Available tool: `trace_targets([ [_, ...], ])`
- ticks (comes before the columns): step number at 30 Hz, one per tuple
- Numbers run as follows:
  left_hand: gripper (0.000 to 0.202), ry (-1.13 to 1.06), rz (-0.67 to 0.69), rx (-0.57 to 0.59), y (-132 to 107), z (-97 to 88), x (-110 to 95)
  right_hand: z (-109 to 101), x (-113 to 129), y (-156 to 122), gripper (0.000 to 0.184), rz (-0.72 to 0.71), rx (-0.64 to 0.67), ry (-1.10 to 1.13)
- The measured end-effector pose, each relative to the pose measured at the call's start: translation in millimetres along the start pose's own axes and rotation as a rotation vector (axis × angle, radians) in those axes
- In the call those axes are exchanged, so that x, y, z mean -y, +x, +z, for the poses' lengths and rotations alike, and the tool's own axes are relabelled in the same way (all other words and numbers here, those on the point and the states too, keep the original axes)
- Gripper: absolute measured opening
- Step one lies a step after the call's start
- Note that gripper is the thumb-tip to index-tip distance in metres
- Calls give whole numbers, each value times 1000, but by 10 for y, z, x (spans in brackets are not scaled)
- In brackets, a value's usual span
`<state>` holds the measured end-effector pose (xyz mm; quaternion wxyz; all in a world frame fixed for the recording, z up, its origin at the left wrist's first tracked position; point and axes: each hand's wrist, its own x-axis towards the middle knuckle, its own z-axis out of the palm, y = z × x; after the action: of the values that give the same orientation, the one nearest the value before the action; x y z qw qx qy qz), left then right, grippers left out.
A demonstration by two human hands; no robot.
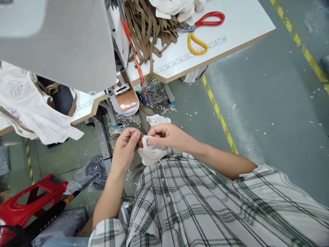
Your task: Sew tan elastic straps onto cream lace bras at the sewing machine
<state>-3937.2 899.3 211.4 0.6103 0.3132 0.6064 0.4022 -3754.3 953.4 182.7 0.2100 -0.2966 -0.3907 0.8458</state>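
Note:
In front of my shirt, my right hand [167,137] pinches a white lace fabric piece [153,154] between thumb and fingers. The lace hangs below the fingertips, and more of it shows behind the hand. Close beside it, my left hand [125,147] is closed, thumb against fingers, on a brown fabric strip [133,133]; most of the strip is hidden by the fingers. The fingertips of both hands almost meet at the lace edge. Just beyond them is the sewing machine's narrow arm with its metal presser foot [121,88].
The grey machine head [61,41] fills the upper left. White lace garments [48,116] hang over the left table edge. On the right table [246,20] lie brown fabric strips [144,27] and red-and-yellow scissors [197,43]. A red plastic stool [36,193] stands low left.

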Motion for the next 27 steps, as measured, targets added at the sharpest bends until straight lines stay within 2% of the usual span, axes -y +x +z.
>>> trace_targets([
  [3, 24, -7, 16, -12, -5, 2, 10, 17, 2, -3, 29, -6, 2, -26],
  [6, 23, -4, 31, -33, 5, -1, 35, 12, -31, 3, 24, -102, -50, -197],
  [10, 22, 71, 88, -120, 6, -1, 35, -15, -113, 24, 26, -497, -273, -649],
  [13, 20, 177, 126, -152, -11, 12, 15, -21, -163, 53, 23, -691, -311, -855],
  [17, 20, 262, 139, -171, -20, 35, 29, -12, -173, 101, 18, -711, -304, -918],
  [21, 21, 166, 87, -165, 7, 29, 96, -65, -160, 162, 25, -798, -313, -1047],
  [23, 23, 83, 66, -173, 20, 12, 119, -142, -152, 188, 28, -817, -409, -1000],
  [26, 24, -9, 51, -179, 27, -12, 122, -278, -133, 207, 29, -784, -630, -790],
  [27, 24, -28, 45, -176, 27, -16, 117, -311, -127, 207, 32, -759, -657, -729],
])
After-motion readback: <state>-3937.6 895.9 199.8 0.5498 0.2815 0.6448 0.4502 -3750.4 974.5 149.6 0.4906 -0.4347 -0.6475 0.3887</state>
